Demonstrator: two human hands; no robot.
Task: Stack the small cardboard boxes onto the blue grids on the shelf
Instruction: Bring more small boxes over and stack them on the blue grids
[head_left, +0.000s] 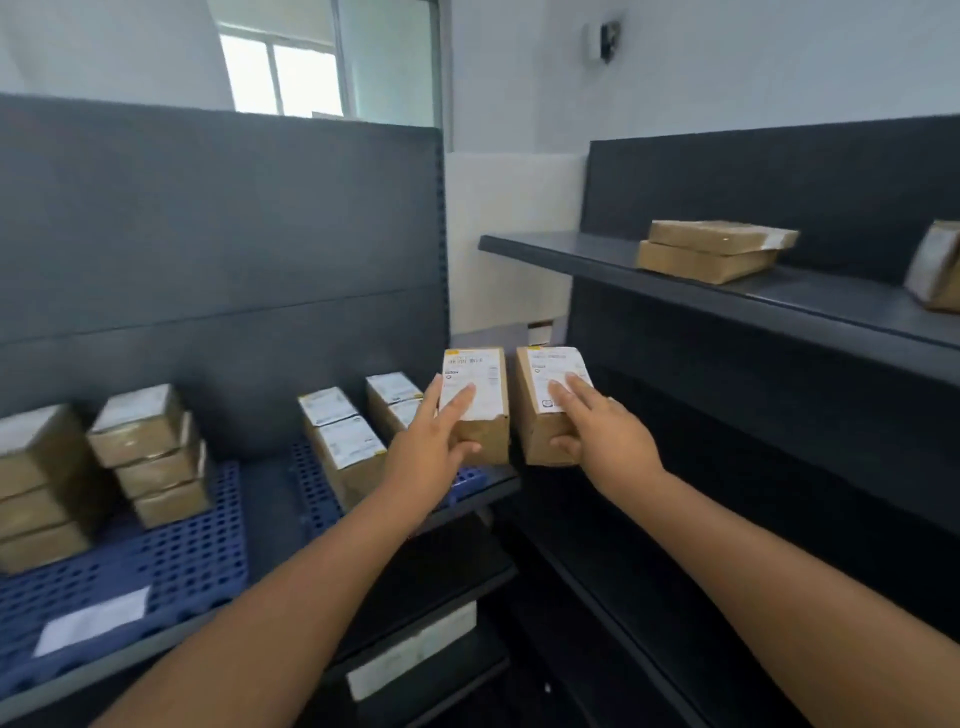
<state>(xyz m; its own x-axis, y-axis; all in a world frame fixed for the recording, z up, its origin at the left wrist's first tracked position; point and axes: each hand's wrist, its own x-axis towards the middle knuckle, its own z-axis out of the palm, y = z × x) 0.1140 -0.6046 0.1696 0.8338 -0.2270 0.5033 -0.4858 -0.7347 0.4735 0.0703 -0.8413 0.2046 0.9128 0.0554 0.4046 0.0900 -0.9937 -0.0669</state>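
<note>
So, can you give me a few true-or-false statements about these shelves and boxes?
1. The left hand holds the left box, the right hand the right box. True.
2. The blue grid is bare. False: stacks of boxes stand on it.
3. Two flat parcels lie stacked on the right-hand shelf. True.
4. The held boxes have no labels. False: each has a white label on top.

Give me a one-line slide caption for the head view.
Left hand grips the left box, right hand the right box, by the stacked boxes on the blue grids.
</note>
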